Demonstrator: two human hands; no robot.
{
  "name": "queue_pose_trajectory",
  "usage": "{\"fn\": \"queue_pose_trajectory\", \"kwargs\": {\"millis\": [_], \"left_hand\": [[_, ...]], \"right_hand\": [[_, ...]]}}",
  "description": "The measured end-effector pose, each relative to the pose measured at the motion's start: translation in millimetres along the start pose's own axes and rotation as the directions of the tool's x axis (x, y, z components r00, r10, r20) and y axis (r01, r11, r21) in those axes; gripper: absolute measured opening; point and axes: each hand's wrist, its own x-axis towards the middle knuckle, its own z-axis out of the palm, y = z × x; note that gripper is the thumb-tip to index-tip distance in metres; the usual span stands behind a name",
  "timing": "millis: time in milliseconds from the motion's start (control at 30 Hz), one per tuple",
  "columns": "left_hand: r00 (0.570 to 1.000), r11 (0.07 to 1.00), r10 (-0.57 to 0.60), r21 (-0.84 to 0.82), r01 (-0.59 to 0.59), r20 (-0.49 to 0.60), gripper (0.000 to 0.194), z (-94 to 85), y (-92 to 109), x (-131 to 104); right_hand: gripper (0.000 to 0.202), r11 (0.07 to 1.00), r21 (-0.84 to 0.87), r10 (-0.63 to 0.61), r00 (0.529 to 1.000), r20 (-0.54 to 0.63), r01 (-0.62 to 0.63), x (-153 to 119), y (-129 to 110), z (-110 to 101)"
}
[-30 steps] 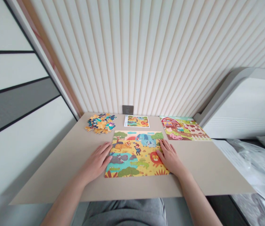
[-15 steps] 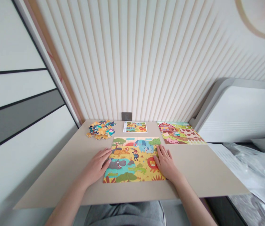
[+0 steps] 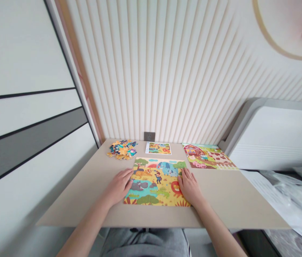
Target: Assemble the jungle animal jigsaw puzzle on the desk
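An animal jigsaw puzzle [image 3: 154,189] lies flat on the table in front of me, its pieces joined into one picture with elephants, a hippo and a lion. My left hand [image 3: 120,185] rests at its left edge, fingertips touching the border and the thumb a little apart. At the right edge, my right hand [image 3: 191,187] lies with its fingers stretched out flat, partly covering the border. Neither hand grips anything. Behind the puzzle is a small card [image 3: 158,148] with the same animal scene.
A heap of loose puzzle pieces [image 3: 122,149] sits at the back left of the table [image 3: 220,200]. A farm puzzle [image 3: 207,157] lies at the back right. Behind stands a ribbed wall with a socket [image 3: 149,136]. Papers and clear plastic wrap [image 3: 290,192] are to the right.
The camera view has swung slightly, shifting everything a little to the right. My right hand has moved slightly outward over the puzzle's right border. My left hand stays at the left edge.
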Motion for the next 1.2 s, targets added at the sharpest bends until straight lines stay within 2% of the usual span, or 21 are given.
{"fn": "queue_pose_trajectory", "kwargs": {"millis": [133, 200, 267, 333, 467, 533, 600, 800, 933, 1067, 1200], "left_hand": [[1.000, 1.000, 0.012, 0.027, -0.013, 0.018, 0.046, -4.6, 2.4, 1.7], [0.999, 0.999, 0.031, 0.040, -0.032, 0.032, 0.046, -8.7, 3.1, 13.1], [0.997, 0.997, 0.061, 0.048, -0.063, 0.043, 0.044, -11.1, 4.0, 36.7], [0.993, 0.994, 0.100, 0.048, -0.103, 0.061, 0.041, -9.3, 5.5, 71.2], [0.989, 0.989, 0.126, 0.065, -0.131, 0.077, 0.034, 8.1, 9.9, 144.4], [0.991, 0.990, 0.112, 0.080, -0.118, 0.069, 0.033, 19.7, 11.2, 167.5], [0.992, 0.990, 0.100, 0.089, -0.106, 0.075, 0.035, 30.4, 11.0, 177.0], [0.984, 0.992, 0.111, 0.052, -0.119, 0.137, 0.031, 51.0, 7.7, 156.3], [0.981, 0.994, 0.102, 0.020, -0.107, 0.166, 0.042, 53.5, 7.7, 146.8], [0.985, 0.995, 0.096, 0.011, -0.098, 0.141, 0.050, 39.6, 3.2, 133.9], [0.983, 0.991, 0.132, -0.009, -0.132, 0.126, 0.050, 12.3, -10.3, 90.9]], "right_hand": [[0.059, 1.000, -0.007, -0.022, 1.000, 0.003, 0.022, 0.8, -0.7, -6.3], [0.057, 0.997, 0.006, -0.076, 0.997, 0.011, 0.076, 8.8, -0.8, -13.7], [0.056, 0.989, 0.022, -0.147, 0.989, 0.030, 0.146, 25.8, -2.7, -20.4], [0.055, 0.978, 0.038, -0.207, 0.977, 0.058, 0.205, 50.7, -8.1, -23.5], [0.054, 0.964, 0.068, -0.263, 0.959, 0.109, 0.256, 104.4, -27.8, -17.9], [0.053, 0.962, 0.080, -0.270, 0.956, 0.118, 0.262, 122.4, -36.4, -12.9], [0.052, 0.961, 0.089, -0.270, 0.955, 0.122, 0.261, 130.6, -40.5, -8.8], [0.049, 0.957, 0.104, -0.281, 0.951, 0.128, 0.269, 115.4, -31.1, -4.0], [0.052, 0.953, 0.119, -0.295, 0.944, 0.149, 0.279, 108.8, -26.7, -7.2], [0.056, 0.959, 0.124, -0.271, 0.952, 0.139, 0.255, 99.4, -15.7, -21.3], [0.057, 0.968, 0.110, -0.238, 0.964, 0.120, 0.225, 59.6, 13.2, -37.1]]}}
